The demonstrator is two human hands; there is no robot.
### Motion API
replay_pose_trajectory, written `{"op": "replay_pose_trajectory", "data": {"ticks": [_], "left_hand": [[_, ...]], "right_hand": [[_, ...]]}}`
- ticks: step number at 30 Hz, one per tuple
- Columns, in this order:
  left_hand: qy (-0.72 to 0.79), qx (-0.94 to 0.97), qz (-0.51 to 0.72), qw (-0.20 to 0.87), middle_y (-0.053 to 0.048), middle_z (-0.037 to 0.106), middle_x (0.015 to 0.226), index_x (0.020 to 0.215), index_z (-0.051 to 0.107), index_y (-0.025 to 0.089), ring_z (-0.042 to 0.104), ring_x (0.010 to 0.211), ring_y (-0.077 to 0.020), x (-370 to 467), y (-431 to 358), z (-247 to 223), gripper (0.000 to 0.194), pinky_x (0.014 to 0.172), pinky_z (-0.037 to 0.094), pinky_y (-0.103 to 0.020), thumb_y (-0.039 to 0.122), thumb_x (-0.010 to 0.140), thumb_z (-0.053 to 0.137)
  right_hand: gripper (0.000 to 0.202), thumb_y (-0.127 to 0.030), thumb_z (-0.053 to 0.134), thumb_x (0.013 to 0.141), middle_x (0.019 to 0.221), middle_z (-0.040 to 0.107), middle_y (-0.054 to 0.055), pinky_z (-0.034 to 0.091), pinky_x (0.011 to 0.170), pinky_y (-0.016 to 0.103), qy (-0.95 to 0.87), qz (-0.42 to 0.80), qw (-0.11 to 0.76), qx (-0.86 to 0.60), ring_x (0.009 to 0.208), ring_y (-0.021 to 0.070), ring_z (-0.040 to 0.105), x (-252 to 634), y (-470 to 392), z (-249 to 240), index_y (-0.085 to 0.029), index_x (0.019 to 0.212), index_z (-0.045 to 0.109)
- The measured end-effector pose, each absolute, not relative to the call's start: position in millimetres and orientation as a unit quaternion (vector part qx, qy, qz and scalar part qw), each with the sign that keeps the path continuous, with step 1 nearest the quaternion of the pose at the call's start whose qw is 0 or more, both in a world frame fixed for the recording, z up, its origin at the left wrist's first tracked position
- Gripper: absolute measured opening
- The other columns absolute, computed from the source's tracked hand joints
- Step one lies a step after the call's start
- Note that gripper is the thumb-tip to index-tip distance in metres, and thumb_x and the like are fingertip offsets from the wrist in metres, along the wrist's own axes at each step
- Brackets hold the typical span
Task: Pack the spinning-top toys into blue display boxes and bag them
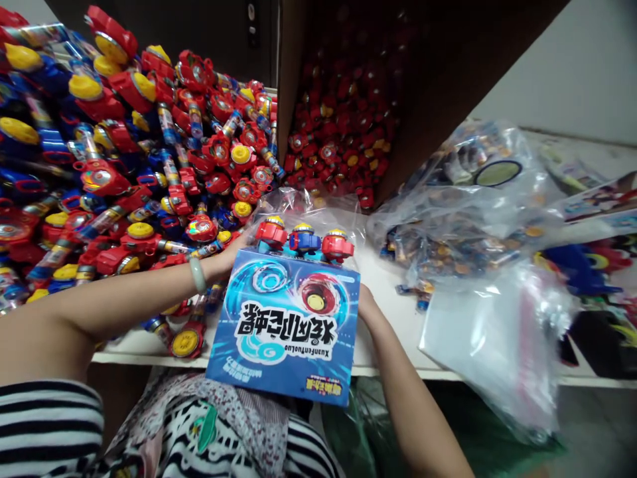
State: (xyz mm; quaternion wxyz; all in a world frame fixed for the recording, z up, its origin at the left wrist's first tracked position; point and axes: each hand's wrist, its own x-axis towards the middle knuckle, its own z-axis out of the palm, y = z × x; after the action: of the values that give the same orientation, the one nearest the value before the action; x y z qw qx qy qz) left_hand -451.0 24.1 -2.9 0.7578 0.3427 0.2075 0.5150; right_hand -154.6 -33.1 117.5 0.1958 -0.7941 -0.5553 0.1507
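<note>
A blue printed box point(288, 325) is held between my two hands at the table's front edge, its lettering upside down in the view. My left hand point(239, 251) is at the box's far left corner, fingers mostly hidden behind it. At the right side, my right hand point(365, 302) presses against the box, its fingers also largely hidden. Two red toys point(337, 245) with a blue toy point(304, 239) between them stand in a row at the box's far edge. Behind them lies a clear plastic bag point(318, 202).
A large heap of red, blue and yellow toys point(119, 172) covers the left side. A tall carton point(290, 86) with more red toys stands at the back. On the right are filled clear bags point(448, 232) and flat plastic bags point(492, 332) hanging over the table edge point(438, 374).
</note>
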Motion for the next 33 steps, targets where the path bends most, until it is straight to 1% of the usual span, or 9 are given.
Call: {"op": "replay_pose_trajectory", "data": {"ticks": [2, 4, 7, 10, 13, 18, 22, 26, 33], "left_hand": [[0.212, 0.345, 0.472, 0.783, -0.005, 0.073, 0.091, 0.098, 0.068, 0.015, 0.066, 0.083, -0.0216, -460, 20, 2, 0.048, 0.079, 0.054, -0.036, 0.035, 0.058, 0.086], [0.252, 0.356, 0.449, 0.780, -0.006, 0.072, 0.088, 0.092, 0.068, 0.013, 0.065, 0.082, -0.0226, -467, 20, -1, 0.047, 0.080, 0.054, -0.037, 0.037, 0.056, 0.087], [0.350, 0.410, 0.525, 0.659, -0.004, 0.068, 0.084, 0.084, 0.065, 0.016, 0.062, 0.082, -0.0204, -478, 26, -14, 0.038, 0.079, 0.050, -0.033, 0.038, 0.059, 0.083], [0.414, 0.454, 0.591, 0.523, -0.001, 0.060, 0.077, 0.083, 0.059, 0.018, 0.055, 0.074, -0.0161, -485, 36, -20, 0.027, 0.071, 0.044, -0.027, 0.038, 0.072, 0.073], [0.416, 0.474, 0.603, 0.488, 0.000, 0.058, 0.077, 0.090, 0.057, 0.018, 0.053, 0.072, -0.0148, -488, 47, -13, 0.019, 0.068, 0.040, -0.025, 0.036, 0.084, 0.060], [0.413, 0.513, 0.648, 0.383, -0.001, 0.056, 0.082, 0.091, 0.053, 0.019, 0.050, 0.074, -0.0145, -486, 48, -4, 0.014, 0.071, 0.040, -0.026, 0.033, 0.093, 0.051], [0.368, 0.549, 0.696, 0.283, -0.003, 0.055, 0.083, 0.088, 0.050, 0.021, 0.051, 0.076, -0.0163, -488, 25, -18, 0.021, 0.073, 0.044, -0.029, 0.040, 0.097, 0.048], [0.308, 0.596, 0.708, 0.223, -0.005, 0.059, 0.087, 0.091, 0.050, 0.021, 0.057, 0.082, -0.0181, -492, 1, -35, 0.025, 0.077, 0.049, -0.033, 0.042, 0.101, 0.042], [0.249, 0.661, 0.690, 0.157, -0.005, 0.064, 0.087, 0.093, 0.055, 0.021, 0.061, 0.078, -0.0164, -509, -14, -33, 0.008, 0.070, 0.051, -0.030, 0.016, 0.092, 0.048]], "right_hand": [[0.015, -0.029, 0.073, 0.064, 0.074, 0.073, 0.005, 0.046, 0.062, 0.028, -0.565, 0.109, 0.185, -0.797, 0.071, 0.0215, 0.063, -154, -35, 122, -0.023, 0.078, 0.069], [0.032, -0.033, 0.069, 0.070, 0.091, 0.074, 0.006, 0.047, 0.065, 0.029, -0.599, 0.034, 0.181, -0.779, 0.077, 0.0216, 0.065, -155, -33, 127, -0.023, 0.100, 0.068], [0.048, -0.036, 0.059, 0.079, 0.104, 0.071, 0.008, 0.049, 0.071, 0.032, -0.672, -0.075, 0.171, -0.716, 0.083, 0.0217, 0.065, -162, -19, 135, -0.021, 0.125, 0.059], [0.033, -0.034, 0.052, 0.083, 0.100, 0.069, 0.009, 0.049, 0.078, 0.035, -0.719, -0.133, 0.166, -0.662, 0.086, 0.0223, 0.063, -172, 3, 142, -0.020, 0.110, 0.066], [0.018, -0.033, 0.053, 0.081, 0.091, 0.067, 0.008, 0.048, 0.081, 0.035, -0.723, -0.142, 0.209, -0.643, 0.085, 0.0220, 0.060, -181, 23, 145, -0.020, 0.085, 0.065], [0.019, -0.036, 0.056, 0.077, 0.076, 0.061, 0.001, 0.047, 0.070, 0.029, -0.640, -0.003, 0.381, -0.667, 0.070, 0.0157, 0.057, -197, 29, 145, -0.020, 0.087, 0.059], [0.024, -0.044, 0.059, 0.079, 0.074, 0.058, -0.001, 0.046, 0.069, 0.027, -0.643, -0.037, 0.444, -0.623, 0.070, 0.0136, 0.056, -209, 6, 142, -0.020, 0.081, 0.057], [0.024, -0.043, 0.061, 0.083, 0.074, 0.059, 0.000, 0.045, 0.065, 0.027, -0.672, -0.088, 0.454, -0.578, 0.066, 0.0131, 0.055, -218, -22, 139, -0.019, 0.083, 0.059], [0.017, -0.033, 0.055, 0.090, 0.074, 0.061, 0.001, 0.046, 0.062, 0.027, -0.724, -0.114, 0.396, -0.553, 0.069, 0.0141, 0.057, -222, -56, 139, -0.021, 0.078, 0.059]]}}
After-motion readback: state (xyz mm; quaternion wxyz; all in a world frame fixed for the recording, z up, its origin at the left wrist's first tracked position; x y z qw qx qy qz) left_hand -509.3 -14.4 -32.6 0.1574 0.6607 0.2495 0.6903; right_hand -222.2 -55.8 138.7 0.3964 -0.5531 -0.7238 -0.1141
